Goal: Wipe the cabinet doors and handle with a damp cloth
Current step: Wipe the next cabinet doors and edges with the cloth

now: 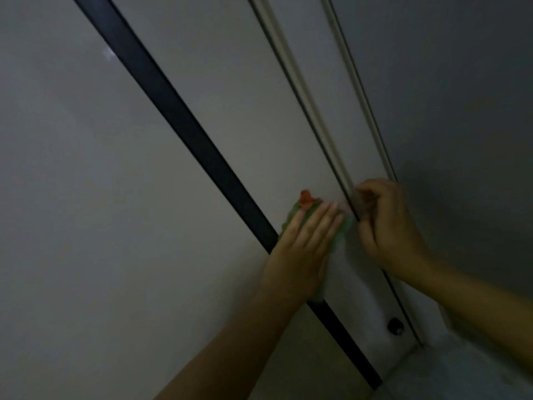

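Note:
A pale grey cabinet door fills the tilted view, with a long black strip handle running diagonally down it. My left hand lies flat with straight fingers on a green cloth that has an orange patch, pressing it against the door just right of the black strip. My right hand is beside it, its fingers curled round the door's right edge. Most of the cloth is hidden under my left hand.
A second grey door panel lies left of the black strip. A narrow side panel and a dark wall are on the right. A small dark round fitting sits low on the door, near the pale floor.

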A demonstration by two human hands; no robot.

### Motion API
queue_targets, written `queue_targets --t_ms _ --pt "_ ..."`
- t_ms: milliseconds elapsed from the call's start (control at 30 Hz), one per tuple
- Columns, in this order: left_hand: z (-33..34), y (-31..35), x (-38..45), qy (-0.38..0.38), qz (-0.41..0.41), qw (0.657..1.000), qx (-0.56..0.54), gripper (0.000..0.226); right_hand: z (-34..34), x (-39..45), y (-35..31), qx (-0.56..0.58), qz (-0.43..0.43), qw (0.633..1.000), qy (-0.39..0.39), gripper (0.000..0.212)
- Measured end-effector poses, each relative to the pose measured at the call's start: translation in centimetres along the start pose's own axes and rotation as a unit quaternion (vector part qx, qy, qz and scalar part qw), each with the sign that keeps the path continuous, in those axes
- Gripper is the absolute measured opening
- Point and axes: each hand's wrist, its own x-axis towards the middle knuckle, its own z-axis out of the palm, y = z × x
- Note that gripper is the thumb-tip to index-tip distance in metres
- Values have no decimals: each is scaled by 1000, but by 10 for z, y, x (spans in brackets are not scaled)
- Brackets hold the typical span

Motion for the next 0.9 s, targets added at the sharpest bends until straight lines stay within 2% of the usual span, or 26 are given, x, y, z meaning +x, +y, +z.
queue_targets --t_ms 133,233,367,433,533,600,767,833,900 --pt "-15 -28 -16 7 -21 999 -30 58 -3 -11 12 -24 19 999 -38 43" --pt "-32 -65 4 45 -76 996 0 58 -5 -22 19 -71 27 996 -37 54" --pt "-36 -71 39 75 -133 988 8 62 -3 -31 27 -139 -7 990 -33 52" --pt "-27 -49 41 69 -112 991 0 62 0 -33 31 -140 -11 990 -31 50" --pt "-7 -5 31 30 -15 999 3 62 -3 -33 36 -134 -48 989 -38 48" --pt "4 16 23 19 14 1000 19 63 -10 -31 41 -134 -69 988 -43 46" --pt "8 28 -17 -42 106 994 6 69 -18 -37 49 -160 -45 983 -74 47" --pt "2 12 -20 -22 110 993 -26 66 -19 -42 51 -168 -44 980 -95 47" --pt "-9 -11 -7 13 80 996 -38 61 -20 -44 53 -172 -46 978 -111 46"
